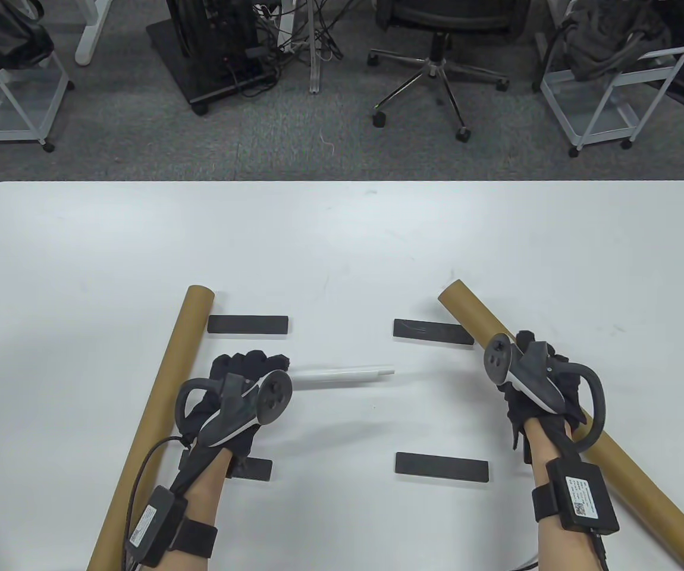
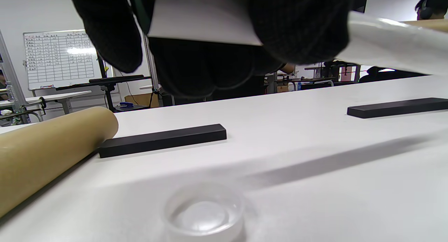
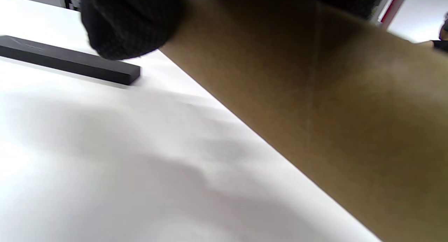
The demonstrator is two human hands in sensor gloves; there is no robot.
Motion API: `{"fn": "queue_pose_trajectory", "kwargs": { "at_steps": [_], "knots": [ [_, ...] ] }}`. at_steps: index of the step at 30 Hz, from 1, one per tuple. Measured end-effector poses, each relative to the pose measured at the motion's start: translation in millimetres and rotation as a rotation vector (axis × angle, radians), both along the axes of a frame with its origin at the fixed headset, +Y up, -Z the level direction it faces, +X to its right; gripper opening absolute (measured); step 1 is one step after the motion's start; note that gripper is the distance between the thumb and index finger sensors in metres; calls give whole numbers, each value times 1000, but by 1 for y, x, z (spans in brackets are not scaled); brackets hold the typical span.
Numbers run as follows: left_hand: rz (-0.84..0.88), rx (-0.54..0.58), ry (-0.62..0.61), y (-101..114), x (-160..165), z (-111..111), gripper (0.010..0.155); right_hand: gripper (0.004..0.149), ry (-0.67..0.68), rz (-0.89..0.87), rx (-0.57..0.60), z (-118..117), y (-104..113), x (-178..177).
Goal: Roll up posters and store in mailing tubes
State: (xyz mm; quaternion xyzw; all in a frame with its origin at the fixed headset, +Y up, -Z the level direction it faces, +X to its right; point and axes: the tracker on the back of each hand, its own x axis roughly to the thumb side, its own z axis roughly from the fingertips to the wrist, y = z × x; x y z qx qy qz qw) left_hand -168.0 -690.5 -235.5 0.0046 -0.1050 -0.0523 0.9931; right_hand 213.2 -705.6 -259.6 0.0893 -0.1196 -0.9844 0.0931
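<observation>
Above the table [image 1: 342, 238], left hand [image 1: 241, 386] grips one end of the rolled poster [image 1: 342, 375], held w/ its free end toward the right hand [image 1: 532, 380], which clasps the right mailing tube [image 1: 473, 315]. Paper looks light, easily crushed; probably grip mid-roll, gently.

looks like an office or lab workroom. grey carpet [image 1: 294, 148] underfoot, a black swivel chair on castors [image 1: 437, 59], white wheeled wire carts [image 1: 604, 101] at both sides, a black equipment stand trailing cables [image 1: 217, 59]. beyond the white table [image 1: 342, 238], a gridded whiteboard [image 2: 59, 58] on the wall and further desks [image 2: 59, 97].
</observation>
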Motion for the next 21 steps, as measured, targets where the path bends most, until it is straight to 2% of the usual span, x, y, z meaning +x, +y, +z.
{"fn": "queue_pose_trajectory", "kwargs": {
  "at_steps": [5, 9, 13, 21],
  "knots": [
    [19, 1, 17, 1, -6, -1, 53, 85, 120, -20, 19, 2, 7, -28],
    [18, 13, 26, 3, -9, -1, 53, 82, 182, -5, 84, 3, 11, -39],
    [11, 22, 47, 3, -16, -2, 52, 81, 192, 76, 150, 4, 6, -35],
    [59, 21, 128, 0, -39, -9, 51, 78, 253, 154, 174, 10, 2, -25]
  ]
}}
